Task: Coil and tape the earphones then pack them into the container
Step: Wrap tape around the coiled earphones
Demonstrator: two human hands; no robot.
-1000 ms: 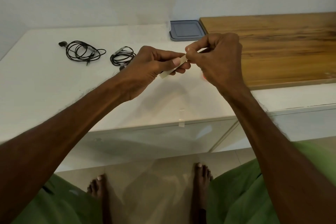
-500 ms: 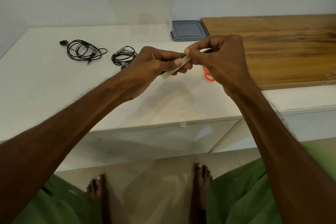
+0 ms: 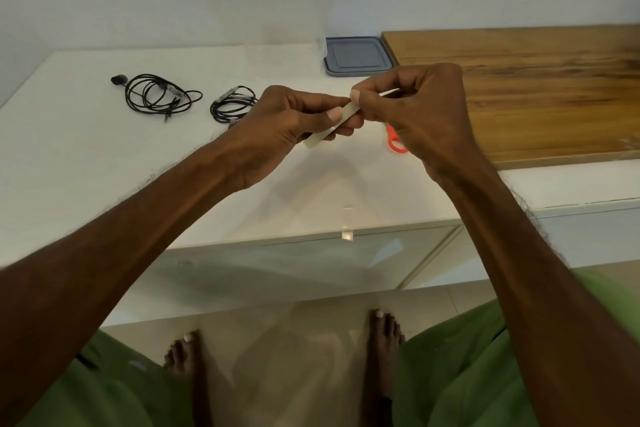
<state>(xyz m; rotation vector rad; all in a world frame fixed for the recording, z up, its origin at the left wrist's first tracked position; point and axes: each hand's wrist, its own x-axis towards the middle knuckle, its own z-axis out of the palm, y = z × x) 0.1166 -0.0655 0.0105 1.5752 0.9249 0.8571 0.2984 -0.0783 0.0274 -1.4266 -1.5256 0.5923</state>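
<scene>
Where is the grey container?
In the head view, the container sits at the back of the counter, right of centre, beside the left end of the board, just beyond the right hand.

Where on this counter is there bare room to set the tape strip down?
The white counter is bare in front of the loose earphones and coiled earphones, to its near edge. The wooden board is bare too. Crowded: orange scissors under the right hand.
</scene>
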